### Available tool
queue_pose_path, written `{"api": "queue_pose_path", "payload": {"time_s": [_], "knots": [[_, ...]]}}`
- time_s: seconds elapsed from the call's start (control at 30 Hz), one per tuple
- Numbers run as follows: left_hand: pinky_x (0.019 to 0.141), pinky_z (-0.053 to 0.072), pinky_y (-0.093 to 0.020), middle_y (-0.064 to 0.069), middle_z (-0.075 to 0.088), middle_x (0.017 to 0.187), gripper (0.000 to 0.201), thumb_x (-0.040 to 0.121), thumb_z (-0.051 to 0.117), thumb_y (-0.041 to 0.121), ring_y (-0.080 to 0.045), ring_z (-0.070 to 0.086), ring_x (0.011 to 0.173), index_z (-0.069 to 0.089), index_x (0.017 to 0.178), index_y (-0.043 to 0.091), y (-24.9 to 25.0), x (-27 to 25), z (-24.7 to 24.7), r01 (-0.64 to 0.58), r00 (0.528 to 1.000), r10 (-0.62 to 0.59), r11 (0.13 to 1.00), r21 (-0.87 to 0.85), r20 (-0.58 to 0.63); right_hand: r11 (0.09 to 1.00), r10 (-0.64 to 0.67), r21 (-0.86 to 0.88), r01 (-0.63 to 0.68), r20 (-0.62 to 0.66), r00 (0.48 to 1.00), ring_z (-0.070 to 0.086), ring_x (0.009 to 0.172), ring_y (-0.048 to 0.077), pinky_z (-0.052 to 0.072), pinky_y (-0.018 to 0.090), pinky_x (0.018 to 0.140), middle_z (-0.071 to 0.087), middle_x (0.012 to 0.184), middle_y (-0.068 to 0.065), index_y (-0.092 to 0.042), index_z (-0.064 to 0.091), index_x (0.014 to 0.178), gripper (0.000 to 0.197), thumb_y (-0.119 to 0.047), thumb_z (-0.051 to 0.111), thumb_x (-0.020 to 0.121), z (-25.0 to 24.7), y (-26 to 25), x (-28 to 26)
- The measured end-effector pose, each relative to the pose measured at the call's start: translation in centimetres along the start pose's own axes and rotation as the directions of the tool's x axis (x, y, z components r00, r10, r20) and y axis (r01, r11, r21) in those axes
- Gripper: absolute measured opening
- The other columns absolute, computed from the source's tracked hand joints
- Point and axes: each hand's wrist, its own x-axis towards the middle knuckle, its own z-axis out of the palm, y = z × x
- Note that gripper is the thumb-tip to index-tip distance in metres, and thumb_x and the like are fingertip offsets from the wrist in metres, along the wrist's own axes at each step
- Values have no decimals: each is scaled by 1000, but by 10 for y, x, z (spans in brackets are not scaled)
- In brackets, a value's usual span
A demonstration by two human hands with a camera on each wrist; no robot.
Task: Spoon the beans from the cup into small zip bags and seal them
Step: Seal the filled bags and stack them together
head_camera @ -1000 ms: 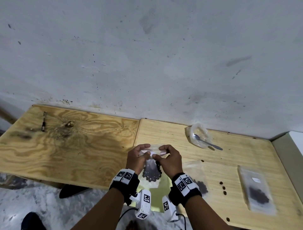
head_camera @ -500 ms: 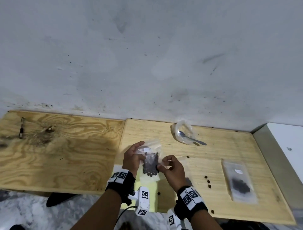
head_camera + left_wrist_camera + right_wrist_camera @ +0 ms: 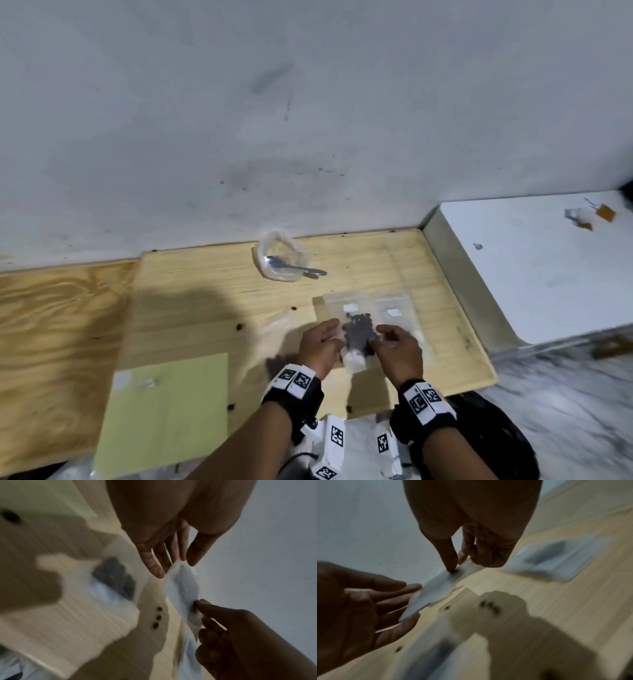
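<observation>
A small clear zip bag point(image 3: 358, 337) with dark beans in it hangs between my two hands just above the pale wooden table point(image 3: 205, 301). My left hand point(image 3: 334, 334) pinches its left edge between thumb and nearly straight fingers point(image 3: 159, 566). My right hand point(image 3: 382, 334) pinches the other edge with thumb and forefinger point(image 3: 452, 559). The same bag point(image 3: 185, 588) point(image 3: 440, 588) looks blurred in both wrist views. The clear plastic cup point(image 3: 279, 255) lies on its side near the wall with the metal spoon point(image 3: 301, 270) in it.
Another bag with beans point(image 3: 394, 313) point(image 3: 556, 558) lies flat on the table right behind my hands. Loose beans point(image 3: 239, 327) point(image 3: 157, 617) dot the wood. A pale green sheet point(image 3: 164, 411) lies front left. A white counter point(image 3: 531, 267) adjoins the table's right edge.
Both hands carried the bean bag to the right across the table, over to the flat bag lying there. My view swung right with them, and the left hand's fingers straightened.
</observation>
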Motion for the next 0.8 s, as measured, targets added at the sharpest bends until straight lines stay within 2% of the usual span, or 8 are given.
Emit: {"api": "queue_pose_path", "payload": {"time_s": [0.17, 0.4, 0.43, 0.5, 0.6, 0.67, 0.77, 0.8], "knots": [[104, 47, -43, -2, 51, 141, 60, 83, 56, -3, -23, 50, 128, 49, 138, 18, -1, 19, 77, -18, 998, 10, 992, 123, 69, 988, 25, -145, -46, -146, 989, 59, 114, 27, 48, 34, 90, 58, 129, 7, -21, 64, 121, 40, -34, 68, 84, -47, 33, 30], [103, 47, -47, -8, 52, 140, 54, 85, 52, -5, -28, 54, 124, 52, 135, 15, -13, 36, 96, 82, 994, -90, 987, 142, 54, 959, 48, -278, -50, -14, 999, 59, 113, 28, 49, 37, 90, 47, 135, 6, -22, 57, 130, 52, -35, 71, 82, -53, 55, 45], [100, 48, -45, -7, 53, 139, 53, 85, 53, -5, -27, 54, 124, 53, 134, 15, -12, 34, 91, 79, 995, -86, 988, 136, 45, 966, 31, -257, -39, -35, 999, 60, 111, 29, 51, 38, 87, 44, 137, 5, -23, 57, 130, 52, -33, 72, 82, -51, 56, 43], [85, 53, -37, -4, 55, 132, 49, 86, 54, -4, -25, 56, 120, 56, 130, 17, -9, 29, 79, 68, 997, -70, 993, 98, 16, 982, -22, -191, -3, -128, 991, 62, 105, 27, 51, 37, 79, 41, 139, 0, -25, 57, 128, 48, -28, 72, 82, -45, 54, 35], [63, 49, -29, -3, 60, 121, 40, 85, 56, -3, -21, 60, 102, 62, 119, 18, -8, 22, 50, 15, 996, -12, 999, 35, -91, 973, -199, -157, 169, -202, 959, 59, 88, 17, 45, 28, 71, 50, 125, 1, -24, 62, 112, 31, -15, 70, 83, -25, 39, 14], [63, 51, -30, -2, 63, 115, 35, 85, 58, -2, -19, 61, 93, 65, 112, 18, -9, 17, 26, -21, 983, 23, 1000, 9, -184, 950, -309, -92, 299, -133, 942, 55, 85, 9, 44, 25, 72, 57, 114, -2, -29, 63, 100, 26, -10, 69, 83, -4, 31, 0], [85, 55, -41, -1, 65, 113, 26, 85, 62, 5, -24, 64, 100, 67, 99, 26, -18, 7, -19, -18, 943, 33, 999, 50, -331, 941, -339, 9, 339, 94, 936, 59, 97, 6, 45, 20, 81, 59, 109, -14, -43, 60, 92, 35, -12, 70, 82, 36, 17, -19], [86, 55, -40, 0, 65, 112, 24, 84, 64, 7, -25, 64, 99, 67, 94, 29, -21, 4, -31, -9, 924, 31, 998, 60, -382, 942, -332, 6, 337, 181, 926, 59, 102, 5, 43, 17, 84, 58, 111, -16, -43, 61, 96, 32, -16, 71, 81, 47, 14, -23]]}}
